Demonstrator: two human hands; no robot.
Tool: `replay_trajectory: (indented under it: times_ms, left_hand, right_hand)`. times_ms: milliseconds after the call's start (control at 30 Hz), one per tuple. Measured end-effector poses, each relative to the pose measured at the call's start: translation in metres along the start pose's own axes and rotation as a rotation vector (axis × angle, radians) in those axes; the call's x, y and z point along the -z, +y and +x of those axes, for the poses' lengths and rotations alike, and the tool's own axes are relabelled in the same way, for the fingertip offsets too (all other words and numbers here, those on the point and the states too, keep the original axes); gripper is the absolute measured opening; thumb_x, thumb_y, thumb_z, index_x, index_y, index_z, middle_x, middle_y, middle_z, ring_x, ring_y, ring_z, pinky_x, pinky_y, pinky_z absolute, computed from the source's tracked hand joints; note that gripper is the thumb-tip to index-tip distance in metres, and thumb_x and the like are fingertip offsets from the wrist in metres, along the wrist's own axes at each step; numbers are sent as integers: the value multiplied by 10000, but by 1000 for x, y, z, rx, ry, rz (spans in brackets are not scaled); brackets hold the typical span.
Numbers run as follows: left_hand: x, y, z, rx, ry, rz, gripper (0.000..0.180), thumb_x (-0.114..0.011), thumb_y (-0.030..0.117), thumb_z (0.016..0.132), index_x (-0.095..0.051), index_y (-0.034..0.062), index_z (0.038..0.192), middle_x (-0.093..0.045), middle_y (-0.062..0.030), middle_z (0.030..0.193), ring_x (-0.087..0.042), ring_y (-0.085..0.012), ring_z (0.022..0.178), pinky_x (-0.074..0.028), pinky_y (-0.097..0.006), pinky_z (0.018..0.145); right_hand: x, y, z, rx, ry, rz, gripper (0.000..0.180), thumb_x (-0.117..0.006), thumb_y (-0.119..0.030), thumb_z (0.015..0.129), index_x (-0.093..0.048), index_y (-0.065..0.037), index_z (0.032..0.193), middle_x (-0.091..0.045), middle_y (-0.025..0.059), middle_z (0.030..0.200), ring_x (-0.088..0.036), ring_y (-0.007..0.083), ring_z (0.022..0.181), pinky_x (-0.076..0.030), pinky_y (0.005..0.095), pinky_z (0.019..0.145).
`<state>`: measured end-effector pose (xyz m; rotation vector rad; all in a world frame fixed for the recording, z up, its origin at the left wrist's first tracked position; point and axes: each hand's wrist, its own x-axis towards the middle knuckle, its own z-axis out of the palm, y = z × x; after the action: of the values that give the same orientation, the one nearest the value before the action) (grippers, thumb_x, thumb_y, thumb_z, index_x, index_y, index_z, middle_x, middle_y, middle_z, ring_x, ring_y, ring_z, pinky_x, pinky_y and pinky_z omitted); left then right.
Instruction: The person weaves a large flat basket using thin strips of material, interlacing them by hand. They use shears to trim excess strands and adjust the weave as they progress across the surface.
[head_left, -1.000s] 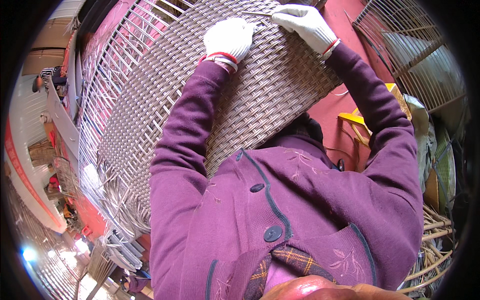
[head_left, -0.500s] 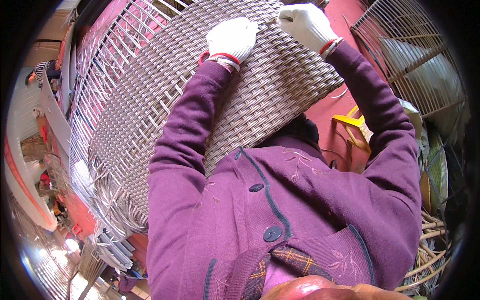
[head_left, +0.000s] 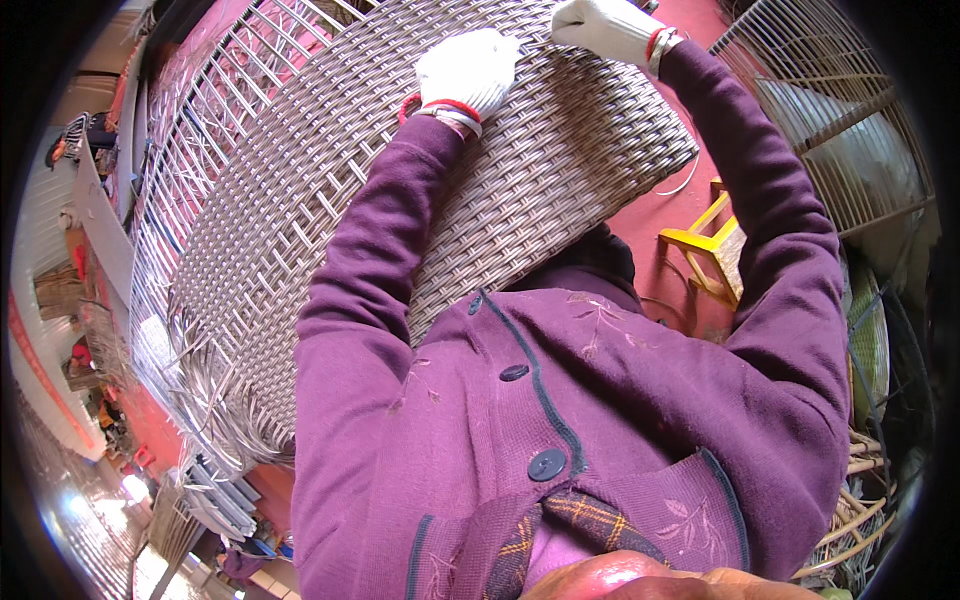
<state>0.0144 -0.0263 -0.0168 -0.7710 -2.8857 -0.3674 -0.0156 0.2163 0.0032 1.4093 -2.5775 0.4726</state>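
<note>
A large panel of grey-brown woven wicker (head_left: pixel 500 210) slants across the space in front of me, its far left part still bare rods. My left hand (head_left: pixel 465 72), in a white knit glove with a red cuff, rests on the weave with its fingers curled together. To its right, at the panel's far edge, my right hand (head_left: pixel 600 28) is closed in a matching glove, thumb against the fingers. A short thin piece seems to show between the two hands, but what either one pinches is too small to make out.
Loose strands (head_left: pixel 235 400) bunch at the panel's near left corner. A yellow-framed stool (head_left: pixel 700 240) stands on the red floor (head_left: pixel 650 240) to the right. Beyond it leans a rod frame (head_left: pixel 820 90). Bent canes (head_left: pixel 855 520) lie at the lower right.
My right hand has shifted slightly up and its forearm has swung outward to the right. The left hand has barely moved, staying closed on the weave.
</note>
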Motion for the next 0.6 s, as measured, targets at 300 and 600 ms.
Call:
replay_trajectory:
  times_ms: [300,600]
  left_hand:
    - [1,0,0,29,-8,-10,441,-493,468,1015,-741,110,946,-747,-132,911,-712,-375,851,-561,-493,755]
    - [17,-6,8,30,-154,16,515,-506,550,991,-778,120,1068,-756,-142,1084,-719,-360,1010,-565,-481,893]
  right_hand:
    - [-33,-1,6,-233,79,-92,153,-612,-217,807,-706,-121,734,-666,103,730,-665,316,707,-543,450,659]
    - [-2,-56,15,-268,250,-61,157,-663,-207,807,-713,-58,795,-677,168,778,-674,376,760,-524,473,698]
